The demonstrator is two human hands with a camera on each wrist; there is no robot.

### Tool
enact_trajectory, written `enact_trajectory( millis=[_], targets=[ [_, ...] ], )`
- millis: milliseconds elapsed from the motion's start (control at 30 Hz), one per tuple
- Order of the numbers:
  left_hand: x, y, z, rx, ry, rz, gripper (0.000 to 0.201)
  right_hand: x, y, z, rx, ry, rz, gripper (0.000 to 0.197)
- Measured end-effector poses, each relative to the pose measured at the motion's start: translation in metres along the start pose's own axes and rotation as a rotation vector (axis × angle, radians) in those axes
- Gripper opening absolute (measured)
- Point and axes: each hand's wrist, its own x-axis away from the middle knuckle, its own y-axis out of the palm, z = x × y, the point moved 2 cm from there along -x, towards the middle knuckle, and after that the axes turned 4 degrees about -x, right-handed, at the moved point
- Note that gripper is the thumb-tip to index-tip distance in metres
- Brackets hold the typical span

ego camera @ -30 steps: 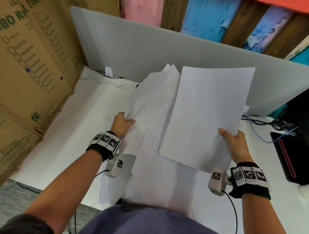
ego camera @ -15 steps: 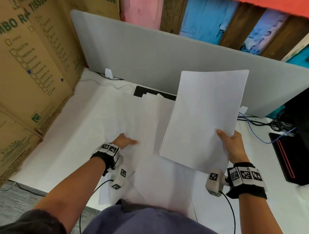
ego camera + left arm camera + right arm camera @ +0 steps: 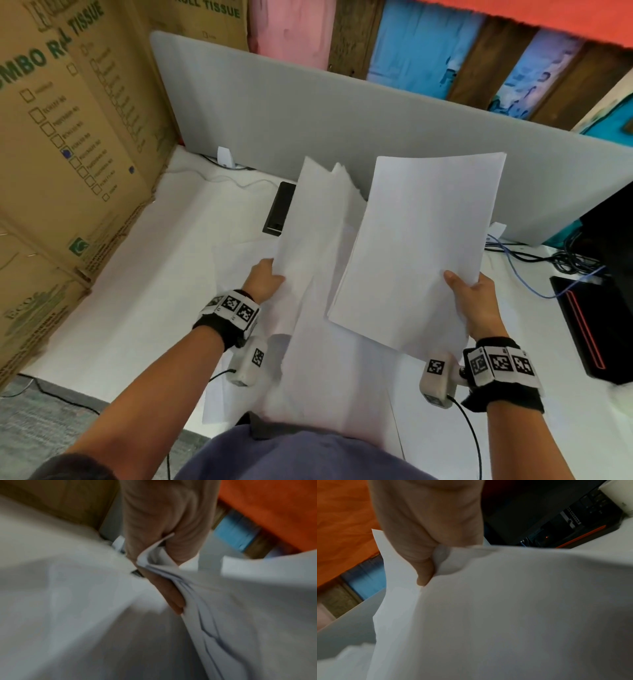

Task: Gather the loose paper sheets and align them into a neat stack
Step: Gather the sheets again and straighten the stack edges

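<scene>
My right hand (image 3: 471, 298) pinches the right edge of a flat bundle of white sheets (image 3: 421, 246), held up and tilted over the desk; the thumb (image 3: 424, 566) lies on top. My left hand (image 3: 265, 279) grips the left edge of a second, fanned bunch of sheets (image 3: 318, 233), raised beside the first and partly behind it. In the left wrist view the fingers (image 3: 171, 599) curl under several layered sheet edges (image 3: 197, 588). More loose sheets (image 3: 239, 267) lie on the white desk (image 3: 137, 291) below my hands.
A grey partition (image 3: 342, 123) closes the back of the desk. Cardboard boxes (image 3: 68, 137) stand on the left. A black slim device (image 3: 279, 212) lies behind the sheets. Cables (image 3: 548, 260) and a black unit with a red line (image 3: 589, 329) sit at the right.
My left hand went down to the desk sheets half a second ago and has now lifted a bunch of them up beside the right hand's bundle. The right hand has barely moved.
</scene>
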Motion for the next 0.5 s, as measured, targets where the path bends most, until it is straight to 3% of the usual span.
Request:
enact_trajectory(
  millis=[300, 500],
  targets=[
    [0.009, -0.098, 0.06, -0.037, 0.186, 0.304, 0.029, -0.006, -0.004, 0.005, 0.073, 0.01, 0.065, 0.039],
    [0.018, -0.129, 0.08, -0.031, 0.256, 0.419, 0.027, -0.005, -0.003, 0.009, 0.211, 0.043, 0.066, 0.038]
  ],
)
